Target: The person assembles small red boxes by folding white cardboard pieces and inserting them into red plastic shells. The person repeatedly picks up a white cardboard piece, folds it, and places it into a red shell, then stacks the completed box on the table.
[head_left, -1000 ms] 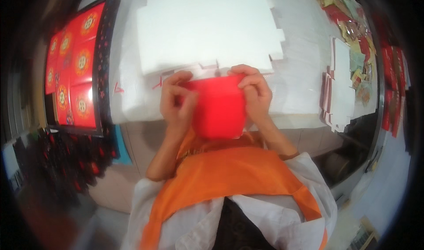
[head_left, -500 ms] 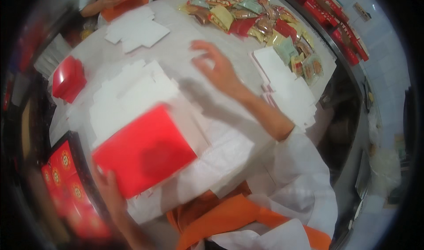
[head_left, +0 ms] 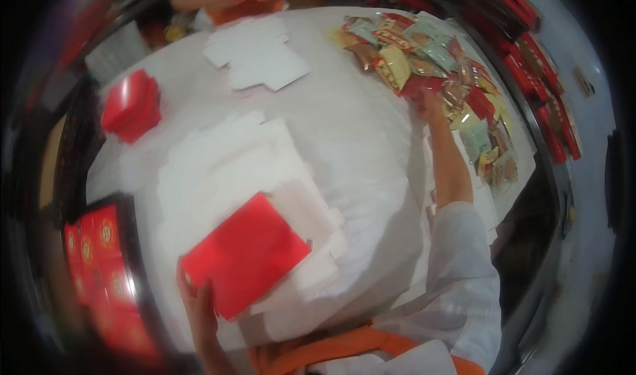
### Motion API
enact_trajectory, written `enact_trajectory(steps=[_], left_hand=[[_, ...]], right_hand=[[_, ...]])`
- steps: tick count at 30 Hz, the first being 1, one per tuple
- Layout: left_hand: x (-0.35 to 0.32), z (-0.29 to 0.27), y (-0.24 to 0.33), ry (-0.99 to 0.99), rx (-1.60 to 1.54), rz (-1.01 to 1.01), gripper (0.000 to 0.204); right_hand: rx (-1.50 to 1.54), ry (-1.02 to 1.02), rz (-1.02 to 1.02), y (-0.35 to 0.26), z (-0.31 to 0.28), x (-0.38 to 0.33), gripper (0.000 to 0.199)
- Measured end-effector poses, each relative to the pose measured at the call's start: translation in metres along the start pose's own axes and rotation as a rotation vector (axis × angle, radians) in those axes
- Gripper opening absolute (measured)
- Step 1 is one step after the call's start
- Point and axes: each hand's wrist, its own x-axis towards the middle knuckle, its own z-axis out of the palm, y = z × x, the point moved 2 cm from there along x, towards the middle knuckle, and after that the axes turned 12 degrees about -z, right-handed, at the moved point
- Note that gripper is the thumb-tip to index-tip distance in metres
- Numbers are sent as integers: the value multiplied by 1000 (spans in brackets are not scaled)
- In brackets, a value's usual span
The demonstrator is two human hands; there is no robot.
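A flat red box [head_left: 245, 261] is gripped at its near corner by the left hand [head_left: 197, 297], over the white card blanks [head_left: 232, 169] on the counter [head_left: 358, 130]; beyond the blanks, the right hand [head_left: 430, 105] is stretched into the snack packets [head_left: 424, 57]; its grip cannot be told.

- Middle of the worktop [head_left: 358, 143] lies bare — open passage.
- Snack packets [head_left: 430, 57] crowd the far right edge.
- Flat white cartons [head_left: 218, 169] and small red boxes [head_left: 130, 107] fill the left.

Flat red box [head_left: 246, 262] in my left hand [head_left: 199, 302], at seven o'clock; snack packets [head_left: 450, 77], heaped, at one o'clock.
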Motion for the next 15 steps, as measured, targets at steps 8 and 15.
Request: enact_trajectory(steps=[8,15], left_hand=[[-9,8,15,17,35,6,71],[-10,12,2,-27,-30,42,68]], right_hand=[[349,-285,-102,-48,-11,-186,34],[65,-558,-441,-70,76,-368,69]])
